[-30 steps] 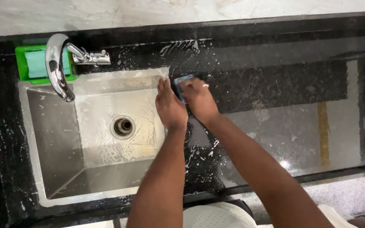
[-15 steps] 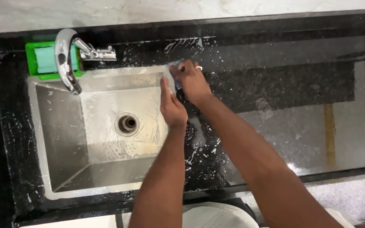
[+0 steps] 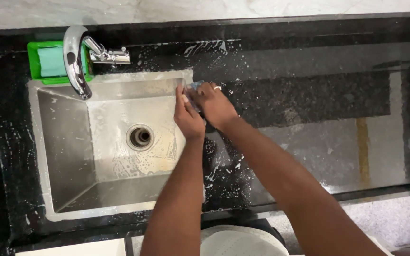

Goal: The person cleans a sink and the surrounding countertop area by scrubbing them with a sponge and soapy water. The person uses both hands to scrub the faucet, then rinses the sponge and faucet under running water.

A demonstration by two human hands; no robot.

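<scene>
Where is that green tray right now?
In the head view, the green tray sits at the upper left on the black counter, behind the sink's back-left corner, just behind the curved faucet.

The right hand (image 3: pixel 214 105) hides most of the bluish pad (image 3: pixel 195 86) beneath it.

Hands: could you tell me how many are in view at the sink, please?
2: the left hand at the sink's right rim, the right hand beside it, pressing a mostly hidden blue-grey scrubber.
</scene>
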